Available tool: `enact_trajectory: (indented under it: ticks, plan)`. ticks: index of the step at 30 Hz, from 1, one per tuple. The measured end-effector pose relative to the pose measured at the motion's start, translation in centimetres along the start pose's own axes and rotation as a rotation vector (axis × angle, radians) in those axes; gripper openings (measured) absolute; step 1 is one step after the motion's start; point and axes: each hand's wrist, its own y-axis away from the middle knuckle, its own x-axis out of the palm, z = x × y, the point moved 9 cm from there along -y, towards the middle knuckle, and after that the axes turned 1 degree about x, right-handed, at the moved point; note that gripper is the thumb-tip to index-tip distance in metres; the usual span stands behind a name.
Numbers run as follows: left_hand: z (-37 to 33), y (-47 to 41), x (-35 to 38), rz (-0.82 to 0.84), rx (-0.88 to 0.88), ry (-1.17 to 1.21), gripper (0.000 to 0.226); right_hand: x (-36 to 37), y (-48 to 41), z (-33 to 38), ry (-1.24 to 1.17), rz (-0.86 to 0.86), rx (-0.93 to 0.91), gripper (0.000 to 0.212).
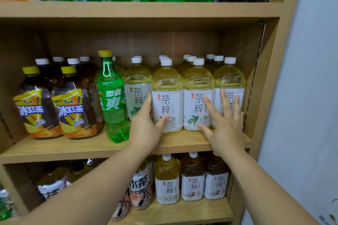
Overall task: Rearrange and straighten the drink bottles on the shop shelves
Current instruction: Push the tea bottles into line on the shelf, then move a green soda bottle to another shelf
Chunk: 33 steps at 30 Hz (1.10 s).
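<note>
Rows of pale yellow tea bottles with white labels fill the right half of the middle shelf. My left hand reaches to the front bottle second from the left, fingers straight along its left side and thumb on its label. My right hand is spread flat, fingers straight, in front of the two rightmost front bottles. A green soda bottle with a yellow cap stands just left of the tea bottles.
Two iced tea bottles with yellow labels stand at the shelf's left, dark bottles behind them. Green and dark bottles line the upper shelf. The lower shelf holds smaller tea bottles, some tipped over at left. A white wall is to the right.
</note>
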Motion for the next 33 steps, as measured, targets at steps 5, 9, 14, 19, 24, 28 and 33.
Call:
enact_trajectory:
  ticks: [5,9,14,19,24,28,33]
  plan:
    - [-0.9,2.9,-6.9,-0.12,0.13,-0.011,0.051,-1.8,0.8,3.7,-0.085,-0.132,-0.007,0.078]
    - [0.7,3.7,-13.9,-0.27,0.148,-0.004,0.039,-2.2,1.1,12.7,-0.425,-0.202,-0.131,0.059]
    - [4.0,2.2,-15.9,-0.227,0.049,-0.003,0.046,4.1,-0.1,20.5,-0.788,0.202,-0.076,0.063]
    - [6.5,0.8,-13.4,-0.066,-0.095,0.149,0.055,8.5,-0.9,21.7,-0.823,0.353,-0.011,0.072]
    - [5.8,-0.2,-13.0,-0.051,-0.098,0.298,0.045,8.7,-0.8,22.1,-0.863,0.381,-0.001,0.075]
    - [4.0,0.3,-14.2,-0.077,-0.067,0.423,0.053,5.6,-0.2,23.1,-0.863,0.303,-0.045,0.076]
    - [-1.5,1.7,-18.2,-0.132,0.129,0.502,0.048,-1.8,0.4,24.9,-0.848,0.183,-0.165,0.076]
